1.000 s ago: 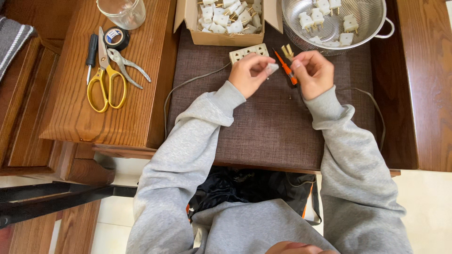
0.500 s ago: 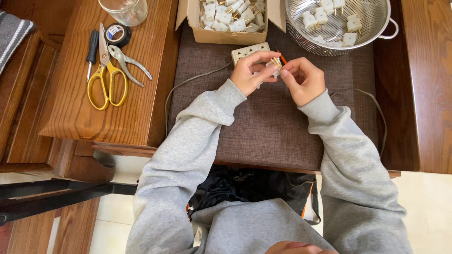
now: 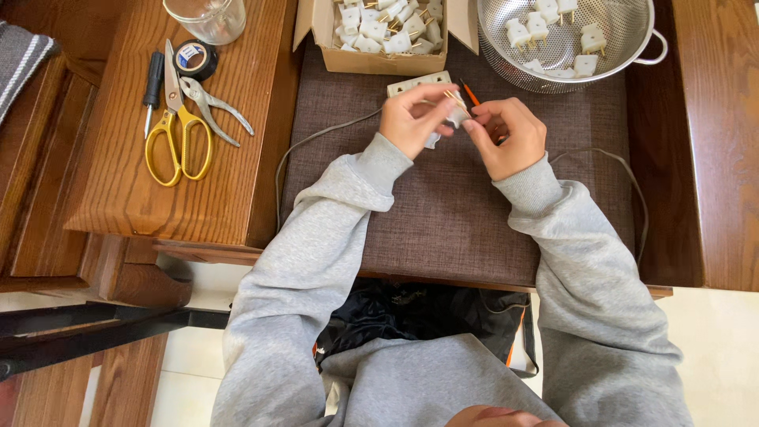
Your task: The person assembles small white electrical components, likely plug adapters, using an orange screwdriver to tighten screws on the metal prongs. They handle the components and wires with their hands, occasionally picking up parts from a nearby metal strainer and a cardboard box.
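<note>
My left hand [image 3: 411,119] pinches a small white plug [image 3: 456,113] with brass prongs above the brown woven mat [image 3: 451,213]. My right hand [image 3: 510,138] meets it from the right, fingertips touching the plug. It also holds a thin orange screwdriver [image 3: 470,95], of which only the end shows behind the fingers. A white socket strip [image 3: 419,81] lies just beyond my hands. Its grey cable [image 3: 316,138] loops around the mat. Behind that are a cardboard box [image 3: 379,57] of white plugs and a metal colander [image 3: 624,55] holding several more.
On the wooden side table [image 3: 158,190] at the left lie yellow scissors [image 3: 178,134], pliers [image 3: 212,107], a black-handled screwdriver [image 3: 152,83], a roll of black tape [image 3: 195,57] and a glass jar [image 3: 209,16]. A dark bag [image 3: 419,316] sits by my knees.
My hands have drawn closer together over the plug. The orange screwdriver, plainly visible between them a second ago, is now mostly hidden behind my right fingers.
</note>
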